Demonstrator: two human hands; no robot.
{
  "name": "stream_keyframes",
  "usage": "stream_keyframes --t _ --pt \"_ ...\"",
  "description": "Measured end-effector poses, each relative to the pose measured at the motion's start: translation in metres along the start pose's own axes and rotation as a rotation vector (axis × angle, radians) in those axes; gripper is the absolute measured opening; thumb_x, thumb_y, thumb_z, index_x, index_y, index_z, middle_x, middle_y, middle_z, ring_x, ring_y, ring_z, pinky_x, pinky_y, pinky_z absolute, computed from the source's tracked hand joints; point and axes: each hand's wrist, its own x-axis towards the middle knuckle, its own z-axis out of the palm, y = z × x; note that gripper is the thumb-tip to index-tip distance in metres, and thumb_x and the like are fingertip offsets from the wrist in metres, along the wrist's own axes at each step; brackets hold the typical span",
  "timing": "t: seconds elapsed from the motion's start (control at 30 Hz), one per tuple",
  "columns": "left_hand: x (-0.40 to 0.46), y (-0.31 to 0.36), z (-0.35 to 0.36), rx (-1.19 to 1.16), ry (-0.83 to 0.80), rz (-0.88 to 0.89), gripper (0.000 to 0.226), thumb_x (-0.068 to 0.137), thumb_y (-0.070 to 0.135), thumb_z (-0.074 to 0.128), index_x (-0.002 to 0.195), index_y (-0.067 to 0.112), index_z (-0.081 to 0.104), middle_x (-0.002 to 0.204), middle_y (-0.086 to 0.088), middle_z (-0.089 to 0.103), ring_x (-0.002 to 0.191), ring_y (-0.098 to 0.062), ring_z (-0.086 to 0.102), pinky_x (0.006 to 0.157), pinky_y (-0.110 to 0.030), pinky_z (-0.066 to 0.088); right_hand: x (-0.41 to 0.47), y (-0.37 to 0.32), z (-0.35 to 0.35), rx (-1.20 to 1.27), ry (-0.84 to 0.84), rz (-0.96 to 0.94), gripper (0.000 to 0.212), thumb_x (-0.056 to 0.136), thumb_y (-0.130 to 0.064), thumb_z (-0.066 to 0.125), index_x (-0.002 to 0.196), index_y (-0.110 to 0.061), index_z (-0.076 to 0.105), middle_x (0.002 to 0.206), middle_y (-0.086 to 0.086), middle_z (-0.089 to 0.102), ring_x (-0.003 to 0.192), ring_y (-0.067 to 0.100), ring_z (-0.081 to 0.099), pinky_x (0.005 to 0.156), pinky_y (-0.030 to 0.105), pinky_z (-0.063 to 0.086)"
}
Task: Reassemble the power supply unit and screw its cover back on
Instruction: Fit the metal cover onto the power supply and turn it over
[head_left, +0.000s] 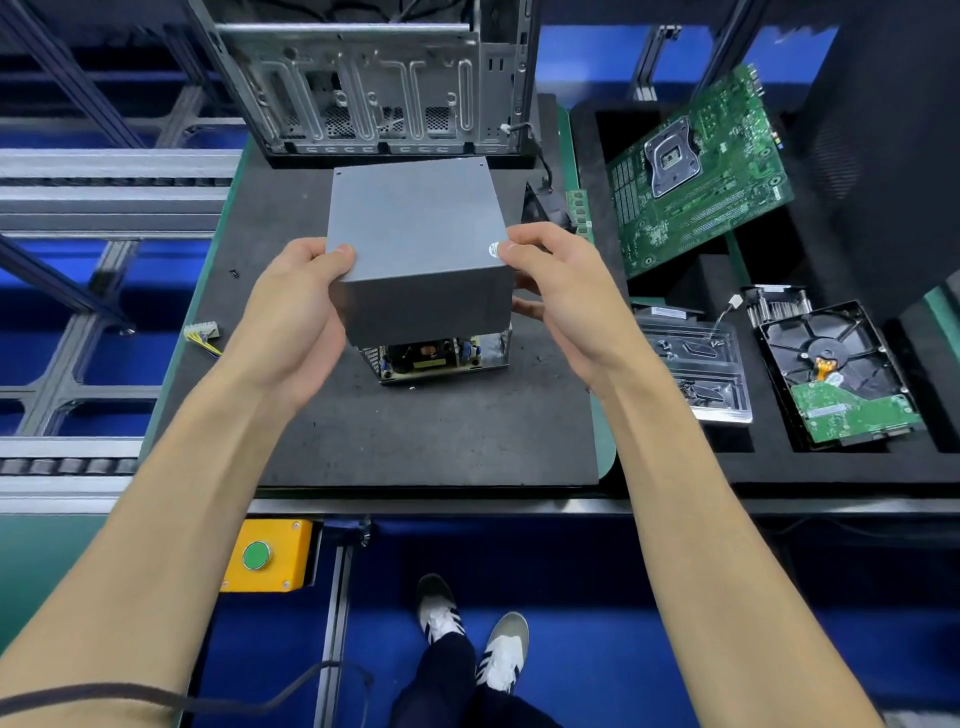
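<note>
A grey metal cover (415, 228) hangs over the power supply base (441, 358), whose circuit board and coil show below its near edge. My left hand (296, 306) grips the cover's near left corner, thumb on top. My right hand (556, 280) grips the near right corner beside a round sticker, fingers down the side. The base stands on the black mat (441, 431). A small dark screw (234, 272) lies on the mat to the left.
An open computer case (374, 78) stands at the back of the mat. A cable connector (202, 332) lies at the mat's left edge. The foam tray on the right holds a motherboard (696, 176), a hard drive (831, 374) and a clear plastic tray (696, 364). A yellow button box (267, 556) sits below the bench.
</note>
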Motion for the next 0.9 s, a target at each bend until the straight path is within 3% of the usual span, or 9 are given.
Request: stream_keyframes --t 0.3,0.47,0.57,0.67,0.83,0.9 --pt "-0.0018 -0.0065 -0.0003 -0.025 0.006 0.009 0.017 0.104 0.009 0.047 0.119 0.007 0.055 0.123 -0.012 0.072 0.11 -0.021 0.07 0.083 -0.031 0.056 0.002 0.0011 0.0015 -0.017 0.013 -0.004 0.008 0.1 -0.021 0.063 0.108 -0.019 0.064 0.094 -0.002 0.063 0.084 0.012 0.058 0.084 0.031 0.052" --pt "-0.0007 -0.0031 -0.0001 0.006 0.0 -0.014 0.022 0.105 0.01 0.048 0.126 0.003 0.052 0.124 -0.013 0.072 0.113 -0.023 0.07 0.076 -0.03 0.059 0.0055 -0.0018 0.0022 -0.021 0.024 0.025 0.016 0.1 -0.02 0.062 0.114 -0.016 0.065 0.096 -0.003 0.063 0.071 0.003 0.059 0.075 0.025 0.054" --pt "0.0 -0.004 -0.0012 0.007 -0.009 -0.014 0.016 0.105 0.011 0.048 0.119 0.006 0.055 0.122 -0.011 0.073 0.121 -0.026 0.066 0.096 -0.038 0.056 0.0064 -0.0027 0.003 -0.018 0.024 0.049 0.02 0.1 -0.02 0.061 0.118 -0.014 0.065 0.102 0.001 0.064 0.071 0.005 0.06 0.073 0.024 0.052" --pt "-0.0009 -0.0076 -0.0005 -0.002 -0.014 0.007 0.009 0.105 0.011 0.048 0.108 0.012 0.057 0.125 -0.011 0.071 0.128 -0.026 0.061 0.114 -0.048 0.042 0.0061 -0.003 0.0038 0.012 0.021 0.058 0.015 0.1 -0.019 0.061 0.114 -0.016 0.065 0.1 0.0 0.065 0.067 0.002 0.061 0.072 0.023 0.053" --pt "-0.0049 -0.0091 -0.001 -0.013 -0.015 0.023 0.01 0.105 0.013 0.048 0.107 0.014 0.057 0.128 -0.01 0.07 0.13 -0.025 0.059 0.117 -0.048 0.038 0.0039 -0.0003 0.0035 -0.003 0.019 0.034 0.011 0.1 -0.021 0.06 0.11 -0.019 0.065 0.102 0.0 0.065 0.073 0.004 0.062 0.07 0.021 0.053" --pt "-0.0069 -0.0087 -0.0002 -0.035 -0.013 0.025 0.01 0.105 0.012 0.048 0.106 0.014 0.058 0.121 -0.008 0.072 0.123 -0.023 0.064 0.115 -0.047 0.041 0.0016 0.0028 0.0038 -0.004 0.024 0.013 0.008 0.101 -0.021 0.059 0.106 -0.02 0.065 0.096 -0.003 0.065 0.077 0.006 0.06 0.073 0.023 0.052"
